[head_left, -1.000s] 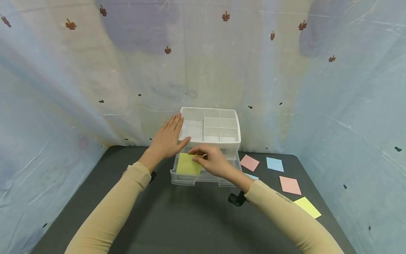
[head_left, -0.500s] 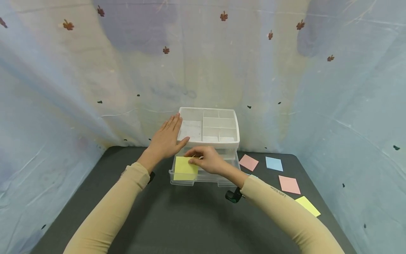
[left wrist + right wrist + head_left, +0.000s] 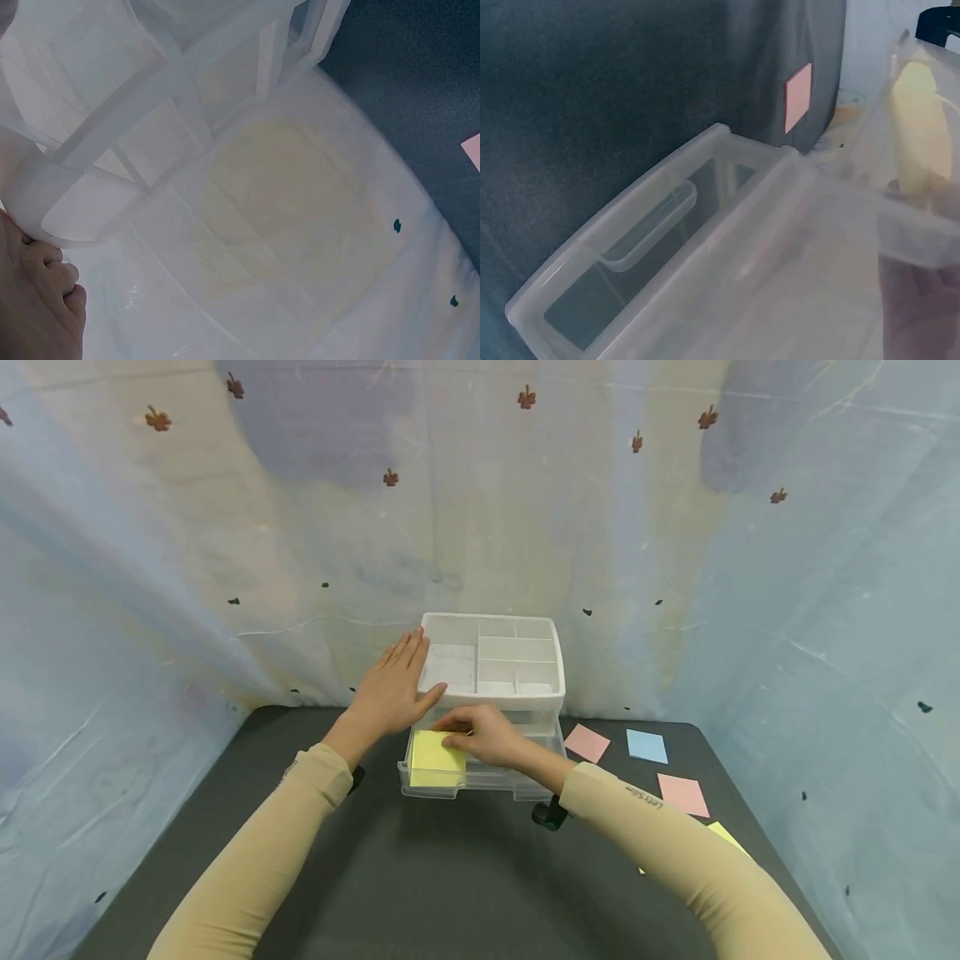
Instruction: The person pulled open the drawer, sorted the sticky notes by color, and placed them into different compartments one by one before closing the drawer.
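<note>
While the left hand point(image 3: 386, 693), fingers straight and thumb spread, rests along the left rim of a white plastic organizer point(image 3: 491, 700) with a compartmented top, the right hand point(image 3: 487, 735) pinches a square yellow paper note point(image 3: 435, 764) near its upper right corner. The note sits in the left part of the extended clear plastic drawer point(image 3: 489, 779). On the dark grey desk point(image 3: 450, 885), at right, lie two square pink paper notes point(image 3: 682, 795) and one square blue paper note point(image 3: 647, 747).

Dark grey desk point(image 3: 465, 885). Pale cloth point(image 3: 480, 543) behind and both sides; reddish-brown leaf motifs point(image 3: 391, 477) high up. Desk's right: two pink squares point(image 3: 683, 795), one blue square point(image 3: 647, 746), lying flat.
</note>
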The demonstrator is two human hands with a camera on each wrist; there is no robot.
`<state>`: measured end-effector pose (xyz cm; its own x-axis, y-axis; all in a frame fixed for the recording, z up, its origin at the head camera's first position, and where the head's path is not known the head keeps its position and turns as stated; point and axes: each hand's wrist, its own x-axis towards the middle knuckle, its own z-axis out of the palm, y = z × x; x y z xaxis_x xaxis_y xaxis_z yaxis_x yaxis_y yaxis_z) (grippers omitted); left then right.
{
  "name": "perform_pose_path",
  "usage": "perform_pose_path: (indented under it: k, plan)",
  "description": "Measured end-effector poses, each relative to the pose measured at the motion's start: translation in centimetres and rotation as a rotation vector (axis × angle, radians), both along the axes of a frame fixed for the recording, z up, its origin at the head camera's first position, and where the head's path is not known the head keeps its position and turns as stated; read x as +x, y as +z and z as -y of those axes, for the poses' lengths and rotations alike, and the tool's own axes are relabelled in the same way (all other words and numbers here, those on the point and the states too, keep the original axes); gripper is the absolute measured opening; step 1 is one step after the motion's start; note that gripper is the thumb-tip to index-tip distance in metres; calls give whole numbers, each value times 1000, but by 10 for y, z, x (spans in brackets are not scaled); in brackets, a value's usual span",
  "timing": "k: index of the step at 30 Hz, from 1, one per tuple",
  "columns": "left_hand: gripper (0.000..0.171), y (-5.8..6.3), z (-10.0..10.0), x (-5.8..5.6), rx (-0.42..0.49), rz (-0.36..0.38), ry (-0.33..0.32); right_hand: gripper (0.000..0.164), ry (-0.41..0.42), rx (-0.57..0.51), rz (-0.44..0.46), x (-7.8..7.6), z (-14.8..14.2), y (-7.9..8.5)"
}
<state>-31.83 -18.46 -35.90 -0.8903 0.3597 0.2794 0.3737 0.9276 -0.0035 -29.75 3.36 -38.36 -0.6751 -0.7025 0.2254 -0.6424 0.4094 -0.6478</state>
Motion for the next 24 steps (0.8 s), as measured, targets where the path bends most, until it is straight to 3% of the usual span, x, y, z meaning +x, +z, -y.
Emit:
perform_pose_path:
  k: [24]
  plan:
    - [90,-1,1,-1,-8,3,7,32,-9,116,-25,-2,1,-3]
